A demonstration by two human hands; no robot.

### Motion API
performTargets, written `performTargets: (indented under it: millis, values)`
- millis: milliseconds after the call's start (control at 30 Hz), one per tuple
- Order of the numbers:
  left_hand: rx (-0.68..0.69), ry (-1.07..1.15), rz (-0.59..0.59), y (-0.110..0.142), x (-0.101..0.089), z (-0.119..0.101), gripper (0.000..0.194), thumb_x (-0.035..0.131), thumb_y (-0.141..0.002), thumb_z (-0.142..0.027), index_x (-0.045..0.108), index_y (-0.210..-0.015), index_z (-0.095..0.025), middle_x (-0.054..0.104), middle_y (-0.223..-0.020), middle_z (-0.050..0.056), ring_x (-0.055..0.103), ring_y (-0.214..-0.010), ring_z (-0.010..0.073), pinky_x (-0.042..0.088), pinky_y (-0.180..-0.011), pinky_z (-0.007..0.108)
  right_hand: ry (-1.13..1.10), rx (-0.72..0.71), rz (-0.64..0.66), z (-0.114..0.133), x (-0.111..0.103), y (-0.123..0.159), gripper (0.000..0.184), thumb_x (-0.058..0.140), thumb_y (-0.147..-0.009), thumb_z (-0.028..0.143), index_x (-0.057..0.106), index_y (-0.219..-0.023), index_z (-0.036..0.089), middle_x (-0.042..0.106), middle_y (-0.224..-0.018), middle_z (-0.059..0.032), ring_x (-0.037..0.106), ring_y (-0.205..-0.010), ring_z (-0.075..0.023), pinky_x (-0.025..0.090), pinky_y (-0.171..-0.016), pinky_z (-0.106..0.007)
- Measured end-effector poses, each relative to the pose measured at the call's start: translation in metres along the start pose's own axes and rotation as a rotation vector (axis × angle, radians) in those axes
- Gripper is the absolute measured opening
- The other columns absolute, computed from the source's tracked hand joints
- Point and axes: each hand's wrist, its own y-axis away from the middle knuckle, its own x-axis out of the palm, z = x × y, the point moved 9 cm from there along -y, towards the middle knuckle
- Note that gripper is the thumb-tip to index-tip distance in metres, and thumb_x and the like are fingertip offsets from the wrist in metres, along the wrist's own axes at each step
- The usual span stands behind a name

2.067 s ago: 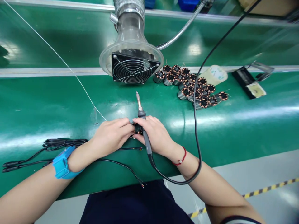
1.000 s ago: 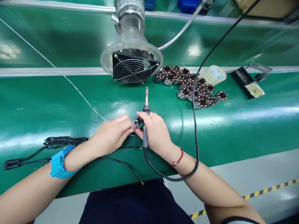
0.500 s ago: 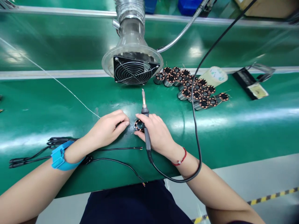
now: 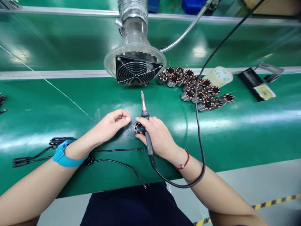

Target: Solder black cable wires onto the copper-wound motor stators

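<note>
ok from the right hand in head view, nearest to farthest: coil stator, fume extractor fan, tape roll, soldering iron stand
1. Coil stator, left of the right hand
2. Fume extractor fan, ahead
3. Tape roll, ahead right
4. Soldering iron stand, rightmost

I see: bench point(image 4: 47, 131) glossy green, ESD wrist strap point(image 4: 63, 160) bright blue, thread bracelet point(image 4: 184, 164) red w/ white bead, floor tape point(image 4: 265, 205) yellow & black stripes, motor coils point(image 4: 202, 94) copper on black, soldering iron point(image 4: 147, 138) grey, cord point(image 4: 178, 185) black.
</note>
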Motion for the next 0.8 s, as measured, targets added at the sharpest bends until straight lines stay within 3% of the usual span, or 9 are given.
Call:
performTargets:
  millis: [167,300,367,433,633,800]
  values:
    - [0.022,-0.020,0.046,-0.003,0.008,-0.001,0.022,0.058,-0.083,-0.036,0.057,-0.074,-0.016,0.053,-0.067,-0.003,0.044,-0.062,0.0098,0.036,-0.060,0.023,0.036,-0.033,0.005,0.005,0.001,0.000,0.046,0.058,-0.093,0.031,0.046,-0.136,0.018,0.061,-0.097,-0.0075,0.053,-0.087,-0.0237,0.044,-0.076,-0.036]
    - [0.060,0.012,-0.141,-0.004,-0.011,-0.004,0.018,0.059,-0.081,-0.031,0.055,-0.072,-0.016,0.051,-0.066,-0.003,0.043,-0.061,0.0095,0.036,-0.060,0.024,0.046,-0.078,0.027,0.011,0.002,0.000,0.049,0.060,-0.092,0.030,0.044,-0.137,0.018,0.062,-0.098,-0.0072,0.054,-0.088,-0.0237,0.044,-0.075,-0.035]
    - [0.082,0.007,-0.262,0.001,-0.024,-0.006,0.017,0.057,-0.084,-0.031,0.055,-0.075,-0.017,0.049,-0.065,-0.004,0.041,-0.058,0.0092,0.035,-0.059,0.023,0.066,-0.046,0.004,0.007,-0.001,0.000,0.049,0.062,-0.091,0.032,0.045,-0.136,0.019,0.062,-0.097,-0.0072,0.055,-0.087,-0.0242,0.044,-0.074,-0.036]
    - [0.135,-0.080,-0.307,0.008,-0.027,-0.012,0.017,0.054,-0.087,-0.032,0.056,-0.078,-0.017,0.050,-0.067,-0.004,0.043,-0.060,0.0098,0.036,-0.059,0.024,0.095,0.012,-0.039,0.000,-0.006,0.000,0.049,0.063,-0.090,0.036,0.047,-0.133,0.018,0.062,-0.097,-0.0084,0.055,-0.086,-0.0253,0.045,-0.075,-0.037]
    - [0.406,-0.604,0.010,0.028,0.019,-0.029,0.015,0.053,-0.093,-0.027,0.064,-0.088,-0.017,0.059,-0.086,0.002,0.055,-0.078,0.0137,0.043,-0.071,0.027,0.107,0.070,-0.082,-0.010,-0.010,0.000,0.049,0.061,-0.091,0.039,0.049,-0.131,0.014,0.063,-0.099,-0.0110,0.056,-0.087,-0.0270,0.048,-0.075,-0.040]
    - [0.610,-0.731,0.051,0.032,0.026,-0.035,0.023,0.044,-0.096,-0.016,0.068,-0.095,-0.019,0.057,-0.086,0.001,0.055,-0.073,0.0111,0.041,-0.063,0.024,0.097,0.024,-0.087,-0.006,-0.012,0.000,0.046,0.060,-0.091,0.037,0.049,-0.130,0.014,0.063,-0.097,-0.0107,0.055,-0.085,-0.0267,0.047,-0.073,-0.039]
